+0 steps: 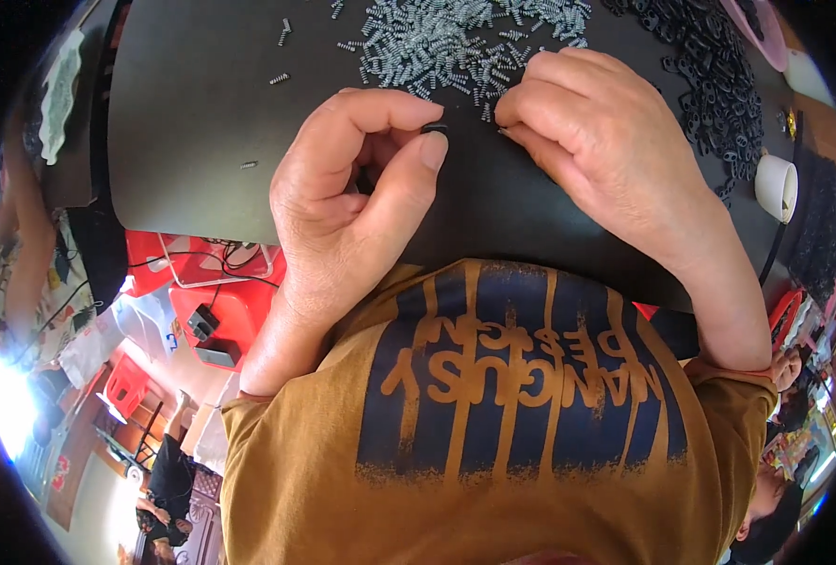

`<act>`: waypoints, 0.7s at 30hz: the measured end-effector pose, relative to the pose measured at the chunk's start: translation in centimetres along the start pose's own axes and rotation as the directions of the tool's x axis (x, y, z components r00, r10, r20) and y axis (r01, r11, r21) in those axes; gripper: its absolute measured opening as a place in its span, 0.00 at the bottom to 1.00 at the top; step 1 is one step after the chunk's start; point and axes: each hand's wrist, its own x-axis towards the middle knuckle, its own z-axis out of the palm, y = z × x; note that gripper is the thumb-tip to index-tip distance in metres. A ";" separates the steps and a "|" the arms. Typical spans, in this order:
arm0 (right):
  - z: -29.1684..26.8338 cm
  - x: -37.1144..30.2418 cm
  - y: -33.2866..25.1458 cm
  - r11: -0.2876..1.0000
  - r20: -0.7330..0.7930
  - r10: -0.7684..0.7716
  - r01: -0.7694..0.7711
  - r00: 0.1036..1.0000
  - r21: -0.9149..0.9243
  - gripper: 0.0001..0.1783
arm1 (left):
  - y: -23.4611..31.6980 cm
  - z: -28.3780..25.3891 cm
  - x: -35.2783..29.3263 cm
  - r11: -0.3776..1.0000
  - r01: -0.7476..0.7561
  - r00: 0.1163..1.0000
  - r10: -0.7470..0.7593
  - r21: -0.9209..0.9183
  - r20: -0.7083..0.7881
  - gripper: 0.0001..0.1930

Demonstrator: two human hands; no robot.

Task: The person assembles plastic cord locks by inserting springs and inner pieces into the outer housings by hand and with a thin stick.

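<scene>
**Desk:** What's nearest the camera?

**Operator:** I see the ochre shirt (pixel 493 452) with blue print along the lower frame, both forearms rising from it. The left hand (pixel 347 202) has its grip pinched shut, thumb and forefinger on a small black part (pixel 434 128), held just above the dark worktop (pixel 201 122). The right hand (pixel 592 132) sits just beside it, fingertips drawn together at the mat; I cannot tell whether its grip has hold of anything.

**Desk:** Which step is this?

**Operator:** I judge it a fitting step, the two hands nearly touching. It calls for fine alignment between fingertips, not reach.

**Desk:** And beyond?

**Operator:** A heap of small metal springs (pixel 456 42) lies right behind the right knuckles; a pile of black parts (pixel 719 85) spreads along the right edge, a white cup (pixel 776 185) near the rim. Open mat lies to the left, with a few stray springs. The worktop's near edge runs under the wrists; red crates (pixel 220 301) stand below it.
</scene>
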 end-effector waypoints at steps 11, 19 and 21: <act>-0.4 -0.1 -0.2 0.999 -0.032 -0.030 0.032 0.999 0.042 0.07 | 0.0 0.2 -0.2 0.998 -0.016 1.000 0.015 -0.057 -0.007 0.08; -0.9 -2.5 -2.5 0.279 0.013 0.460 -0.158 0.888 0.947 0.09 | 2.0 1.8 -0.1 0.863 0.167 0.983 -0.108 -0.477 0.149 0.08; -1.2 -2.7 -3.2 0.200 0.024 0.551 -0.160 0.834 0.967 0.12 | 2.2 2.3 0.1 0.864 0.168 0.981 -0.099 -0.474 0.167 0.08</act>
